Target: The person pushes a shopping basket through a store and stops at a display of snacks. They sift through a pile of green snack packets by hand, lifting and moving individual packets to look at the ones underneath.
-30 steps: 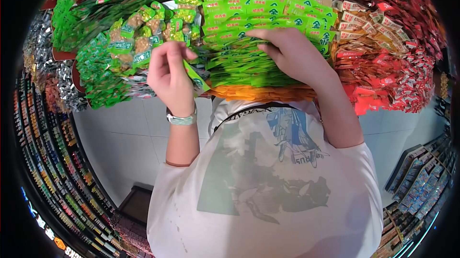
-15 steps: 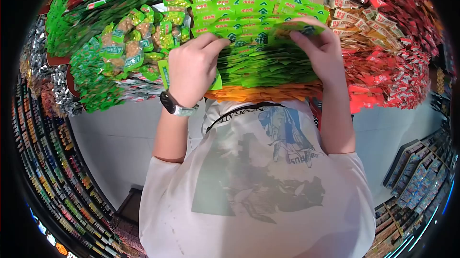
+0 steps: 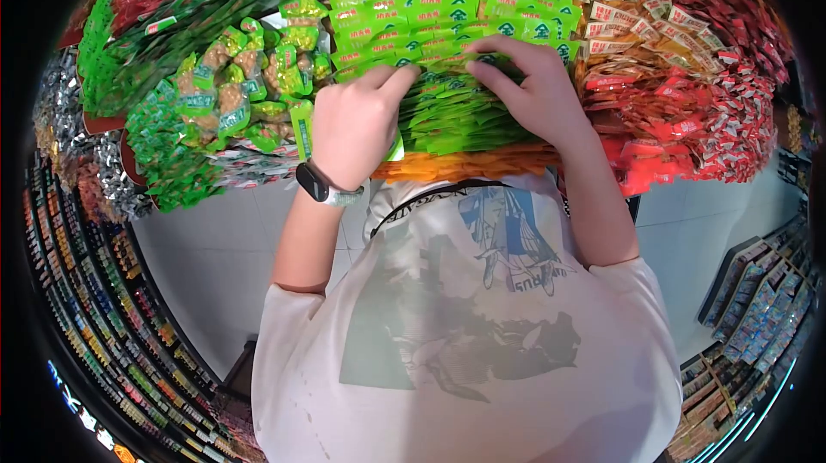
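Note:
Green snack packets (image 3: 439,11) lie in overlapping rows at the top centre, and more green packets (image 3: 465,114) stand packed on edge nearer my body. My left hand (image 3: 357,123), with a dark watch (image 3: 311,181) on the wrist, is over the left side of these packets. Its fingers are curled together at the packet edges, and what they pinch is hidden. Over the right part of the same rows is my right hand (image 3: 533,89). Its thumb and index finger are apart, with fingertips close to the green packets and no packet visibly gripped.
Bagged nuts in green wrappers (image 3: 232,101) lie to the left. Red and white packets (image 3: 688,119) fill the right side, and orange packets (image 3: 469,164) line the near edge. Curved shelves of goods (image 3: 112,308) stand at lower left, with a display rack (image 3: 757,299) at lower right.
My right hand has moved left toward the centre, and the green packet it held is no longer in its fingers. My left hand has shifted only slightly.

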Motion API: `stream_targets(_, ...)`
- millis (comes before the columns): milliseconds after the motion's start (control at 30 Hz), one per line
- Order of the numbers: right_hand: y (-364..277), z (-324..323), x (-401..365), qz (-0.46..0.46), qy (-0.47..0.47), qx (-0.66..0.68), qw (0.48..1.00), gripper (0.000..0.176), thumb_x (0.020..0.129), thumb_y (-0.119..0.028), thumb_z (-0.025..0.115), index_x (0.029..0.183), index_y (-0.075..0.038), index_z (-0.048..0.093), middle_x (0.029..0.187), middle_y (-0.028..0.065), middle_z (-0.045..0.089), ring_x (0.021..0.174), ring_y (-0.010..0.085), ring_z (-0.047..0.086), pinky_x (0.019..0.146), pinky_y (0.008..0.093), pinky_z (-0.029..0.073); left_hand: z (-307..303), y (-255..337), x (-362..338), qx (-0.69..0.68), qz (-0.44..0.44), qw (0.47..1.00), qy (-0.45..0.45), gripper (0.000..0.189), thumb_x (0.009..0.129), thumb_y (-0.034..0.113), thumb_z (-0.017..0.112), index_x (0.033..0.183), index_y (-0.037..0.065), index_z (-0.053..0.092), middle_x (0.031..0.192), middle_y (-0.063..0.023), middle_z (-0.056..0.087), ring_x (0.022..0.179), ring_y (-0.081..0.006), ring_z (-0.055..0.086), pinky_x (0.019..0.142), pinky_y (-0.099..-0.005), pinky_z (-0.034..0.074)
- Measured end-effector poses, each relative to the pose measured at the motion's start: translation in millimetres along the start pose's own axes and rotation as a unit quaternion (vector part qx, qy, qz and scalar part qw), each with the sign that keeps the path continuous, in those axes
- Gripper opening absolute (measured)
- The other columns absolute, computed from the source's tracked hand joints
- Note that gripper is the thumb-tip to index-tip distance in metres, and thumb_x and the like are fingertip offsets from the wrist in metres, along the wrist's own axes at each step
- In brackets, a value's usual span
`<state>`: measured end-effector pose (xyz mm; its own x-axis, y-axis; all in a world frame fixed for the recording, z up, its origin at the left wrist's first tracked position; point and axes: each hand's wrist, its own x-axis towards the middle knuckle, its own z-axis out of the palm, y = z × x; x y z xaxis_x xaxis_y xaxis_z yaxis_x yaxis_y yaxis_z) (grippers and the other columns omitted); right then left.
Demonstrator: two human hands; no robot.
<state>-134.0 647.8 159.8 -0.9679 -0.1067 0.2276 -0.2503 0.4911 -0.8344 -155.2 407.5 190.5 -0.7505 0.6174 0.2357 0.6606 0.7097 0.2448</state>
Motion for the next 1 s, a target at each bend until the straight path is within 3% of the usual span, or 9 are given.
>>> stream_targets(100, -1.9, -12.2, 2.3, -0.005, -0.017, -0.044, 0.999, 0.022, 0.096, -0.019, 0.07, 0.115, -0.011, 0.067, 0.088, 0.0155, 0.072, 0.079, 0.035, 0.069, 0.069, 0.0426, 0.052, -7.1, -2.1, 2.3, 0.015, 0.016, 1.0, -0.002, 0.03, 0.079, -0.001, 0.067, 0.105, 0.012, 0.075, 0.087, -0.0072, 0.073, 0.068, -0.0306, 0.069, 0.057, -0.0408, 0.053)
stream_targets(300, 4.5, -1.8, 5.9, -0.081, 0.013, -0.107, 0.991, 0.011, 0.092, -0.019, 0.071, 0.1, -0.011, 0.073, 0.086, 0.0151, 0.072, 0.079, 0.0365, 0.069, 0.071, 0.0472, 0.054, -8.5, -4.5, 8.7, 0.033, 0.03, 0.999, -0.03, 0.028, 0.08, 0.001, 0.065, 0.103, 0.013, 0.075, 0.082, -0.0084, 0.072, 0.067, -0.0308, 0.069, 0.057, -0.0418, 0.053)
stream_targets(567, -5.7, -0.3, 7.2, 0.02, -0.134, -0.177, 0.975, 0.023, 0.099, -0.026, 0.059, 0.093, -0.008, 0.072, 0.085, 0.0159, 0.072, 0.084, 0.0385, 0.069, 0.078, 0.052, 0.054, -4.6, -4.2, 2.1, 0.036, 0.005, 0.997, -0.061, 0.019, 0.089, 0.004, 0.066, 0.103, 0.011, 0.075, 0.083, -0.0099, 0.074, 0.067, -0.0311, 0.07, 0.058, -0.0406, 0.053)
stream_targets(633, -9.7, -3.9, 9.5, 0.024, -0.165, -0.187, 0.968, 0.025, 0.101, -0.026, 0.057, 0.094, -0.008, 0.071, 0.086, 0.0169, 0.072, 0.086, 0.0393, 0.069, 0.079, 0.0528, 0.054, -4.2, -8.6, -2.8, -0.082, 0.002, 0.994, 0.069, 0.016, 0.093, 0.004, 0.067, 0.107, 0.007, 0.075, 0.085, -0.0098, 0.075, 0.066, -0.0246, 0.071, 0.059, -0.0347, 0.053)
stream_targets(667, -14.1, -5.8, 10.3, 0.025, -0.182, -0.201, 0.962, 0.025, 0.101, -0.026, 0.056, 0.095, -0.007, 0.071, 0.086, 0.0176, 0.072, 0.086, 0.0396, 0.069, 0.079, 0.053, 0.054, -4.5, -9.8, -6.1, -0.141, 0.0, 0.981, 0.13, 0.016, 0.094, 0.005, 0.068, 0.108, 0.005, 0.075, 0.086, -0.0097, 0.076, 0.066, -0.0213, 0.072, 0.059, -0.0318, 0.053)
stream_targets(733, -14.1, -4.6, 9.9, 0.02, -0.206, -0.221, 0.953, 0.025, 0.102, -0.025, 0.055, 0.095, -0.007, 0.071, 0.087, 0.0183, 0.072, 0.088, 0.04, 0.069, 0.08, 0.0533, 0.054, -13.5, -6.1, -13.6, -0.272, -0.167, 0.924, 0.209, 0.016, 0.104, 0.008, 0.062, 0.107, -0.003, 0.073, 0.075, -0.0068, 0.071, 0.065, -0.006, 0.061, 0.059, -0.022, 0.044)
stream_targets(800, -10.5, -1.9, 9.8, 0.007, -0.22, -0.231, 0.948, 0.026, 0.102, -0.025, 0.054, 0.096, -0.006, 0.071, 0.088, 0.0184, 0.072, 0.089, 0.04, 0.069, 0.081, 0.0534, 0.054, -10.5, -15.9, -17.3, -0.384, -0.239, 0.829, 0.33, 0.023, 0.109, 0.016, 0.055, 0.104, -0.002, 0.068, 0.065, -0.0005, 0.056, 0.055, -0.0064, 0.047, 0.052, -0.0246, 0.035)
stream_targets(900, -14.3, -3.2, 12.1, 0.013, -0.244, -0.242, 0.939, 0.026, 0.102, -0.025, 0.055, 0.094, -0.005, 0.07, 0.092, 0.019, 0.072, 0.092, 0.0393, 0.07, 0.081, 0.0524, 0.054, -13.9, -19.8, -18.6, -0.57, -0.224, 0.708, 0.352, 0.027, 0.112, 0.024, 0.049, 0.101, 0.003, 0.062, 0.063, 0.0026, 0.042, 0.054, -0.008, 0.035, 0.05, -0.027, 0.027)
stream_targets(1000, -7.9, 3.2, 1.9, -0.029, -0.12, -0.208, 0.97, 0.024, 0.101, -0.029, 0.061, 0.102, -0.007, 0.071, 0.097, 0.0184, 0.073, 0.094, 0.0393, 0.07, 0.081, 0.0489, 0.055, -16.1, -21.1, -13.9, -0.655, -0.222, 0.628, 0.358, 0.025, 0.112, 0.027, 0.048, 0.099, 0.007, 0.057, 0.07, 0.0018, 0.043, 0.06, -0.0086, 0.037, 0.053, -0.0257, 0.031)
